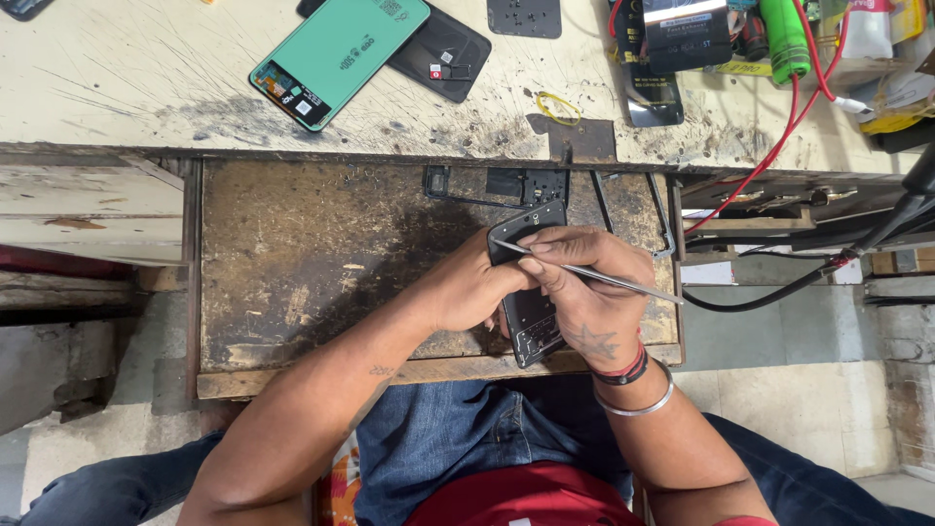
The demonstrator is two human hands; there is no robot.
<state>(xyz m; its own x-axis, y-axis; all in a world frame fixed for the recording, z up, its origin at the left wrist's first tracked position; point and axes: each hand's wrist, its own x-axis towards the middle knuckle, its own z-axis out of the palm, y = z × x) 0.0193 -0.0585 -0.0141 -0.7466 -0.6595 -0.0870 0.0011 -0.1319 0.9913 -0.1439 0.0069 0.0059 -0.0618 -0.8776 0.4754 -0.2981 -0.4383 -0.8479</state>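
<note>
Holding dark phone frame [527, 282] upright in left hand [467, 289] grip, closed round its edge | right hand [594, 292] grip pinching metal tweezers [594, 274], tips touching frame's top | above pulled-out wooden drawer [321, 263].

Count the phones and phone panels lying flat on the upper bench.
2: a green-backed panel at top left, and a black phone body partly tucked under its right edge. Others may be hidden among the clutter at right.

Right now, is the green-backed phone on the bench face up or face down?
Face down: the green-backed phone shows its plain green back with stickers, no screen visible, lying flat on the bench.
</note>
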